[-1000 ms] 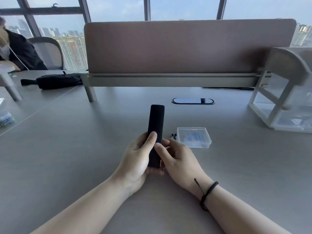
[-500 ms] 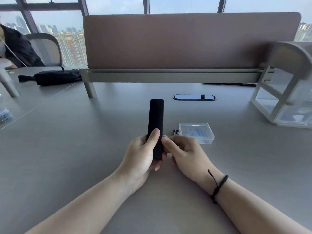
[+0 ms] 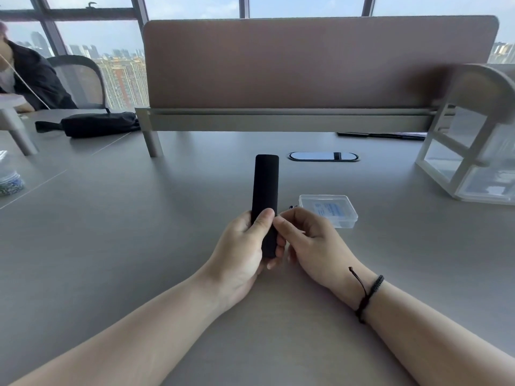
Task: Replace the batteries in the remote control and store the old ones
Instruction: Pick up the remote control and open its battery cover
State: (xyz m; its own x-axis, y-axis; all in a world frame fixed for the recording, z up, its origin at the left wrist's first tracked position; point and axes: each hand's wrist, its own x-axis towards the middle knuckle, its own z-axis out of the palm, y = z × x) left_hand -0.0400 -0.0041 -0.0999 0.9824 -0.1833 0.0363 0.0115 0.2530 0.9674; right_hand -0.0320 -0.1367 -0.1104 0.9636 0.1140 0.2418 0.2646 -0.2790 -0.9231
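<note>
The left hand grasps the black remote control by its near end, above the desk. The right hand pinches its right edge. It seems light, stiff and smooth; hold the sides firmly.

One wide view from my head, looking forward and down over the surface.

The camera sits above my forearms, which enter from the bottom edge; my left hand and right hand meet close below the lens at the middle, round the remote; the view faces the divider panel across the surface, with windows above it; the edges bend from the wide lens; there is no second view to share with.
</note>
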